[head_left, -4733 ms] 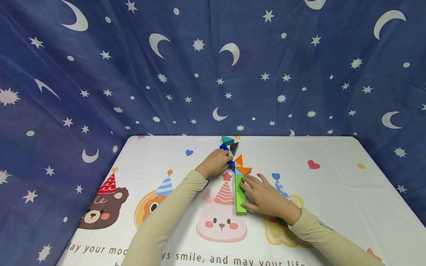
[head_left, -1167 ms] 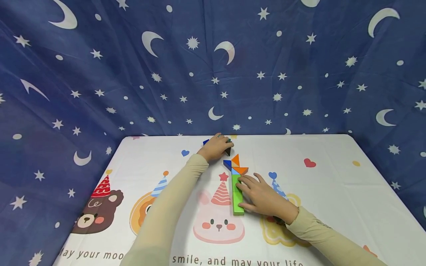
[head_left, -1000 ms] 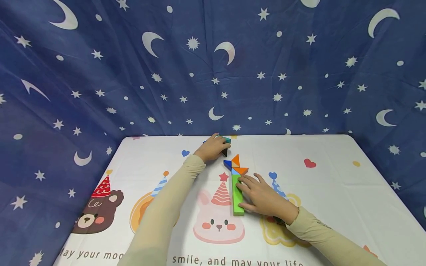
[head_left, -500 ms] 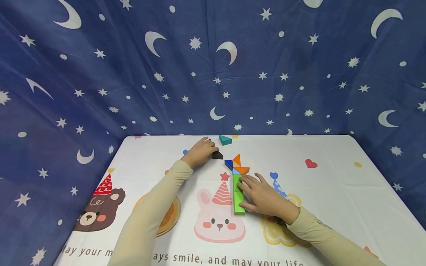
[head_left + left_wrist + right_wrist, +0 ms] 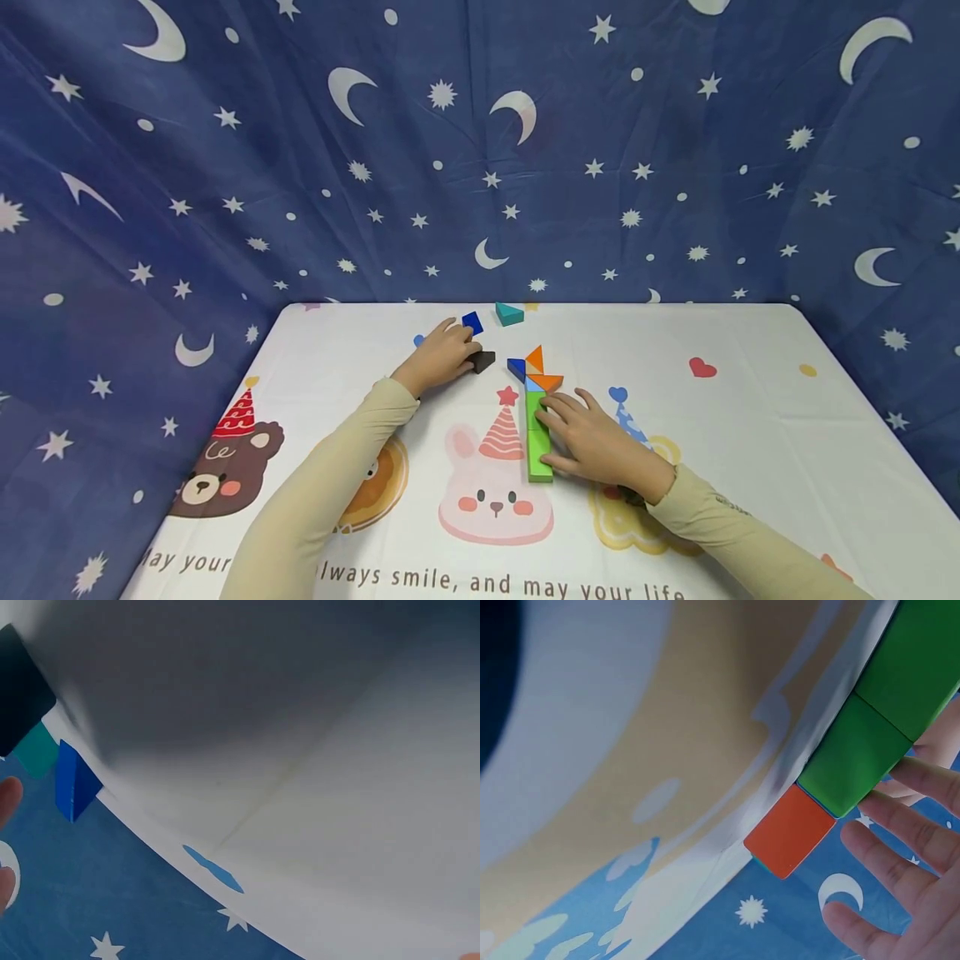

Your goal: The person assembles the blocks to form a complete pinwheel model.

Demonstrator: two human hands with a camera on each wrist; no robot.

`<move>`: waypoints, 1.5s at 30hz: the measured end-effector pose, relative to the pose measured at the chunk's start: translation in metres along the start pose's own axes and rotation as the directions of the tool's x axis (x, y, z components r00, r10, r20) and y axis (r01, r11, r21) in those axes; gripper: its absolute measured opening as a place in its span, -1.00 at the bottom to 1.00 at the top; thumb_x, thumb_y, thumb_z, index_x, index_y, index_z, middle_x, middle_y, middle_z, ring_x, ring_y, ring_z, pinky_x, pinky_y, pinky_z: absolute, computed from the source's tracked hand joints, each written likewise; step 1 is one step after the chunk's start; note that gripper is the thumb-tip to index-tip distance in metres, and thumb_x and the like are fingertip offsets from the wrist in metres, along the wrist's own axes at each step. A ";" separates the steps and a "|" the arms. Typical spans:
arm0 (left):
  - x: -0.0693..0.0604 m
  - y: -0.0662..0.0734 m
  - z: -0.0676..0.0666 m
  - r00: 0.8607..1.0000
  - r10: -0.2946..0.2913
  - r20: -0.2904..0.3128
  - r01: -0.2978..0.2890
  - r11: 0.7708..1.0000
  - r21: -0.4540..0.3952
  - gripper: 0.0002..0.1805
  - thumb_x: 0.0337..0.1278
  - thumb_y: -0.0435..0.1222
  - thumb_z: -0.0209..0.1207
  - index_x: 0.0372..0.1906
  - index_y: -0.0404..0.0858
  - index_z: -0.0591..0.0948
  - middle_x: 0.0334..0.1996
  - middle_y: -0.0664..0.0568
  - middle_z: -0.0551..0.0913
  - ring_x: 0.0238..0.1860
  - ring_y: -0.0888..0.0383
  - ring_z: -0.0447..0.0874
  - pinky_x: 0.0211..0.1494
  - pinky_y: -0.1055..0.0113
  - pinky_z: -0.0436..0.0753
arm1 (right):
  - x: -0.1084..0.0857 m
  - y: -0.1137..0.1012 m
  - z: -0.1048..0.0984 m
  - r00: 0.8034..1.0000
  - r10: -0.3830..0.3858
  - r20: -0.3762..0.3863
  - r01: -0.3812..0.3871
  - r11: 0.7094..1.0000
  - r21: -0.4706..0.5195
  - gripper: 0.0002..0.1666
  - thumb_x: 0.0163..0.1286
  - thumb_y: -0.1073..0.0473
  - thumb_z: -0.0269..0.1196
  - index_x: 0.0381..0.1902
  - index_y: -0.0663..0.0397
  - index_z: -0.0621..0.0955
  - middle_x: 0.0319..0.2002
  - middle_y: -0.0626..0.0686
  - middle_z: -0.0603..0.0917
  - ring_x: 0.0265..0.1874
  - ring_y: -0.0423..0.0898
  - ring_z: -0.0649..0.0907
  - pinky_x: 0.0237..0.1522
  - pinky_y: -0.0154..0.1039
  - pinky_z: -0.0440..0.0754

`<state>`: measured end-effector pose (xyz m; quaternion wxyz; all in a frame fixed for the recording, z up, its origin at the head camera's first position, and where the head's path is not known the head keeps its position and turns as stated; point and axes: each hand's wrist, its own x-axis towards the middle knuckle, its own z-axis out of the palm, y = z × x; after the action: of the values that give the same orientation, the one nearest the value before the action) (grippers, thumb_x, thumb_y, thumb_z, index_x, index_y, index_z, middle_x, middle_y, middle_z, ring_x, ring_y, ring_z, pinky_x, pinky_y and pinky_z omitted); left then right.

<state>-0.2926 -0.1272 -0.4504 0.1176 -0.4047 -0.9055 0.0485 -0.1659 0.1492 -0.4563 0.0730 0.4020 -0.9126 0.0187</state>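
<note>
My left hand [image 5: 441,356] pinches a dark triangular block [image 5: 484,362] by its left end, left of the block figure. In the left wrist view the dark block [image 5: 21,690] shows at the left edge, near two fingertips. My right hand [image 5: 603,440] has its fingers spread, fingertips resting along the right side of two green blocks [image 5: 537,454] set end to end. Above them are a light blue triangle [image 5: 533,384], two orange triangles [image 5: 545,382] and a blue block [image 5: 516,367]. The right wrist view shows the green blocks [image 5: 855,754] beside the fingers.
A loose blue block [image 5: 472,322] lies just beyond the left fingers. To its right a teal triangular block [image 5: 510,314] lies close to the table's far edge. A printed white cloth [image 5: 750,467] covers the table, and a blue star-patterned curtain [image 5: 570,233] hangs behind.
My left hand has come from the loose blocks at the far edge leftward and nearer, bringing the dark block, which has turned. The loose blue block now lies farther left. My right hand stays put.
</note>
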 end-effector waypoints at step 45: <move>0.000 0.045 -0.007 0.998 0.009 0.059 -0.006 0.999 -0.051 -0.75 0.10 -0.12 0.16 -0.12 -0.08 0.60 -0.19 0.02 0.57 -0.04 0.05 0.53 0.37 0.03 0.31 | 0.000 0.002 0.004 0.997 -0.043 -0.070 0.041 0.999 -0.030 -0.26 0.21 -0.28 0.18 0.17 0.12 0.48 0.17 0.17 0.51 0.20 0.13 0.48 0.20 0.22 0.36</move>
<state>-0.2585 -0.0968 -0.4522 0.0805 -0.4095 -0.9080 0.0377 -0.1677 0.1503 -0.4604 0.1111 0.4192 -0.9009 0.0182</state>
